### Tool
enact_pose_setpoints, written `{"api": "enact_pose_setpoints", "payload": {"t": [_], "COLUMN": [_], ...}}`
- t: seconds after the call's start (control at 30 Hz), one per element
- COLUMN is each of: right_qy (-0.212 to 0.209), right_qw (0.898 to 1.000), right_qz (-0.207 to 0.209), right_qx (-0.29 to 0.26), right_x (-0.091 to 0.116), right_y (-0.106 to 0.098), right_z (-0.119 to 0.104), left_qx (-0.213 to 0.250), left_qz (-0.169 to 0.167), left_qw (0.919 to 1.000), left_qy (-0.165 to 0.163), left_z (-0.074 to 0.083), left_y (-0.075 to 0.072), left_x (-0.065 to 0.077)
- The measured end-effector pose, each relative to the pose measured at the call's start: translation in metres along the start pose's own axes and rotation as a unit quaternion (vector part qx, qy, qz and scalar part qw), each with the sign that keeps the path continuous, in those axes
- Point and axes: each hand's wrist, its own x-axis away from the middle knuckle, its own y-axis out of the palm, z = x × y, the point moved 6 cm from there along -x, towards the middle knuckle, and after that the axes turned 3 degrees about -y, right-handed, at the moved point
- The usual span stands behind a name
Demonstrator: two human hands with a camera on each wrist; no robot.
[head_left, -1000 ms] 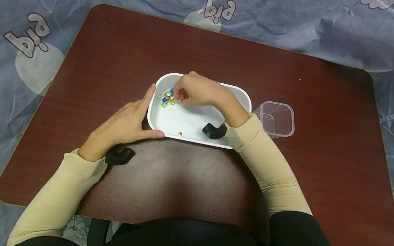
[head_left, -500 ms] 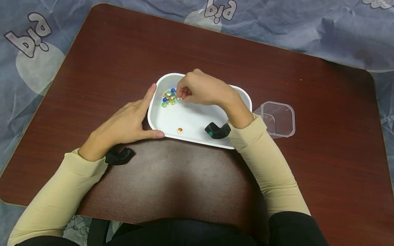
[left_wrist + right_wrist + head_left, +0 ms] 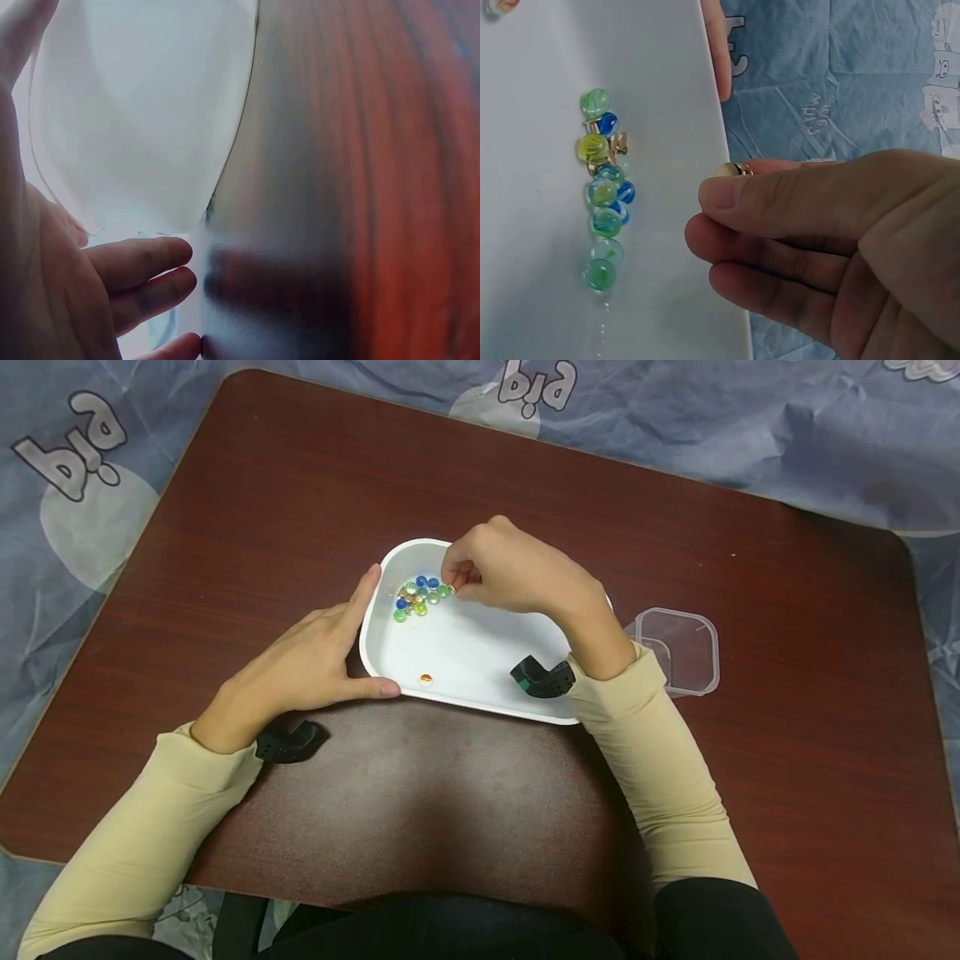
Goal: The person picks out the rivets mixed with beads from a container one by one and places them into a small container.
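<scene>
My right hand (image 3: 517,568) is over the far side of a white tray (image 3: 480,652), pinching a small round gold metal piece (image 3: 733,169) between thumb and index finger. Just left of these fingertips, a cluster of green, blue and yellow glass marbles (image 3: 606,223) lies on the tray floor. Several gold stud-like pieces (image 3: 620,142) are mixed in among them. An orange-and-white marble (image 3: 426,680) sits alone by the near wall. My left hand (image 3: 307,664) spreads along the tray's left end, thumb at the near corner and index finger at the far rim.
A clear plastic container (image 3: 678,652) stands against the tray's right end, partly behind the right forearm. Both are on a dark red-brown wooden table (image 3: 810,760). A blue printed cloth (image 3: 675,418) lies beyond the table's far edge.
My right hand has moved right and away from me, uncovering more marbles with the gold piece in its pinch. The orange-and-white marble has rolled left. My left hand stays put.
</scene>
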Motion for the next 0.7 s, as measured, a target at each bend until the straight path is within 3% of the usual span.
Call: {"api": "enact_pose_setpoints", "payload": {"t": [0.4, 0.7], "right_qy": [0.02, 0.02], "right_qw": [1.0, 0.998], "right_qz": [0.014, 0.054], "right_qx": [0.003, -0.003], "right_x": [0.017, 0.036], "right_y": [-0.016, -0.028], "right_z": [-0.001, -0.001], "left_qx": [-0.002, -0.004], "left_qz": [0.005, 0.011], "left_qw": [0.9999, 0.9998], "left_qy": [0.014, 0.013], "left_z": [0.002, 0.0], "left_y": [0.0, 0.0], "left_x": [-0.001, 0.0]}}
